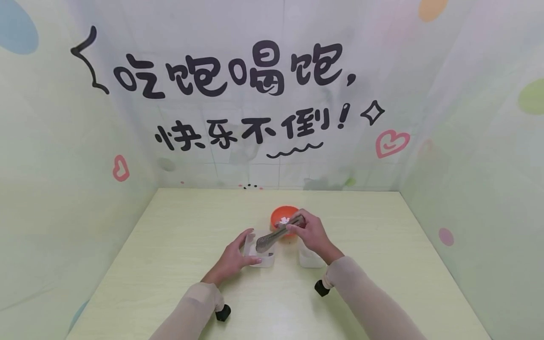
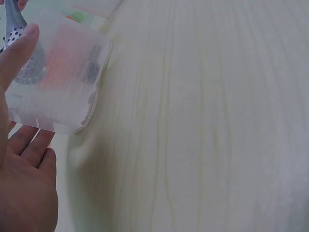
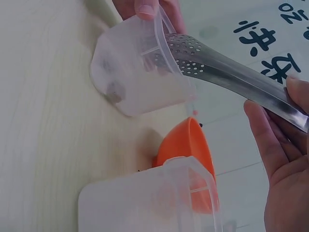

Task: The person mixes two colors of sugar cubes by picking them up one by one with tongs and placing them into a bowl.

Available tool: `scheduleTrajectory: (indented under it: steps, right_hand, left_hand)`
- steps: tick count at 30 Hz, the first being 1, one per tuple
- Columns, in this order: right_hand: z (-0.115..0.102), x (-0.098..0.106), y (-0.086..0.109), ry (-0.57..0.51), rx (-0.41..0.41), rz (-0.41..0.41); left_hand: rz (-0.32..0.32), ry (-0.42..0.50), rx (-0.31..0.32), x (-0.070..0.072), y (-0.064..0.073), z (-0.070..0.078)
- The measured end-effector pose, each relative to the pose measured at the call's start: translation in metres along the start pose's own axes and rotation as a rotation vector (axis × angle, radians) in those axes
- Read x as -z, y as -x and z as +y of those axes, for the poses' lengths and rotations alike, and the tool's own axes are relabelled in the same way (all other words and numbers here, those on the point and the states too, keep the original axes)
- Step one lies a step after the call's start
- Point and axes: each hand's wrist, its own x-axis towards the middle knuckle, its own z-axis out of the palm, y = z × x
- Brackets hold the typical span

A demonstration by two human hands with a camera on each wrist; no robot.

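My left hand holds a translucent plastic box, thumb at the near rim and fingers round the far side. Something small and dark grey shows through its wall near the bottom. The right hand grips metal food tongs, thumb on one side and fingers on the other. Their perforated ends reach into the mouth of that box. Behind the hands stands an orange bowl with small white pieces in it, partly hidden by the tongs and right hand.
A second translucent box stands under my right wrist, just in front of the orange bowl. All this rests on a pale wood-grain table. A printed curtain closes off the back, and similar panels stand at both sides.
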Motion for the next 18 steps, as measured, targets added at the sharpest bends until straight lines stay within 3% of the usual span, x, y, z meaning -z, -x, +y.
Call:
scheduleTrajectory:
  steps: [4,11,18]
  right_hand:
    - [0.0,-0.005,0.001,0.043,-0.018,-0.013]
    - [0.042,-0.015,-0.007,0.057,-0.034,-0.036]
    - [0.045,-0.018,-0.005,0.062,-0.016,-0.089]
  left_hand:
    - [0.001,-0.003,0.003,-0.001,0.0,-0.001]
    - [0.002,-0.008,-0.001,-0.001,0.0,-0.003]
    - [0.001,0.004,-0.005,-0.001,0.001,-0.002]
